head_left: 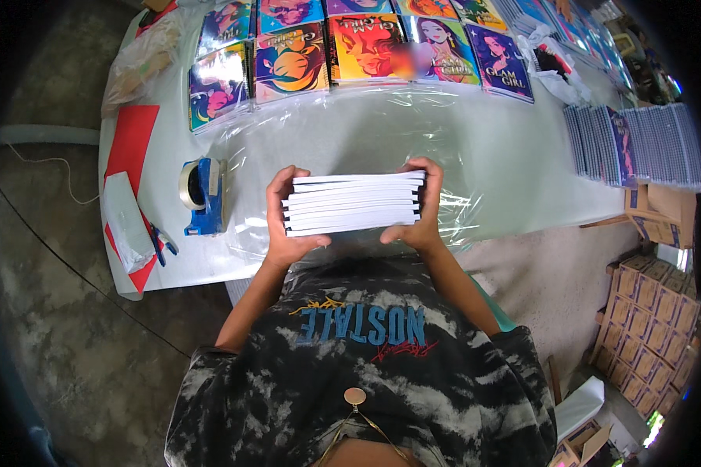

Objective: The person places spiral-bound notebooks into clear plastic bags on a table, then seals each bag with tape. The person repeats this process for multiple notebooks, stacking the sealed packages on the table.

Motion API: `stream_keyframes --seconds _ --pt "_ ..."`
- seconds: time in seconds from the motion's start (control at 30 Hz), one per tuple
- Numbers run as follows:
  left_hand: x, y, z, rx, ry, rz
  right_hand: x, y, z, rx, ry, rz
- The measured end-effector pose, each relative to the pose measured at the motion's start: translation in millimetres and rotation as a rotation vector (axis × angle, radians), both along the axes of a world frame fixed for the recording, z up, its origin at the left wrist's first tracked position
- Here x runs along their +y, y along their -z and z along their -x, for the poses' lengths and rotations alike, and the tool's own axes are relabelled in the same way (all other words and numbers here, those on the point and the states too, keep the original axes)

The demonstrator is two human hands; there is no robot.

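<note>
Between my two hands I hold a stack of notebooks [354, 204], its white page edges facing up toward me. My left hand [285, 218] clasps the left end, thumb along the near side and fingers round the far side. At the right end, my right hand [422, 206] grips in the same way. The stack is just above the near part of the table, over a sheet of clear plastic film [249, 163]. Several notebooks in the stack sit slightly uneven at their ends.
Colourful illustrated notebooks [292, 62] lie in rows across the far side. To the left are a blue tape dispenser [203, 197], a red sheet [135, 140], a white wrapped block [128, 222] and a blue cutter [163, 241]. Spiral notebooks [639, 144] stand at right, above stacked cartons [646, 327].
</note>
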State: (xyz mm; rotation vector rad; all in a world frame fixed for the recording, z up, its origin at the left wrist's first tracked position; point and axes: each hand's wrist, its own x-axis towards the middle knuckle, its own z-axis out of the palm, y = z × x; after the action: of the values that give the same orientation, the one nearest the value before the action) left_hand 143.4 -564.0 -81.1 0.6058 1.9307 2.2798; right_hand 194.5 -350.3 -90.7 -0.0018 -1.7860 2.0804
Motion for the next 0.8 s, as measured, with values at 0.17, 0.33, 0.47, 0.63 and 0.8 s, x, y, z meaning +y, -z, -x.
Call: stream_keyframes --seconds 0.17,0.33,0.47,0.63,0.8 --pt "-1.3 -3.3 -5.7 -0.161 0.096 0.081 5.2 -10.3 4.7 0.071 -0.25 -0.023" --pt "-13.4 5.0 3.5 0.16 -0.096 0.275 12.8 -8.5 6.5 0.043 -0.338 -0.052" --pt "7.2 3.2 3.5 0.039 -0.092 0.058 -2.1 -8.6 4.8 0.09 -0.2 0.06" --pt "0.1 30.9 -0.9 0.052 -0.052 0.001 -7.3 5.5 8.7 0.082 -0.064 -0.022" --pt "-7.2 64.3 0.3 0.033 0.091 0.412 -4.3 58.6 4.7 0.056 -0.055 -0.111"
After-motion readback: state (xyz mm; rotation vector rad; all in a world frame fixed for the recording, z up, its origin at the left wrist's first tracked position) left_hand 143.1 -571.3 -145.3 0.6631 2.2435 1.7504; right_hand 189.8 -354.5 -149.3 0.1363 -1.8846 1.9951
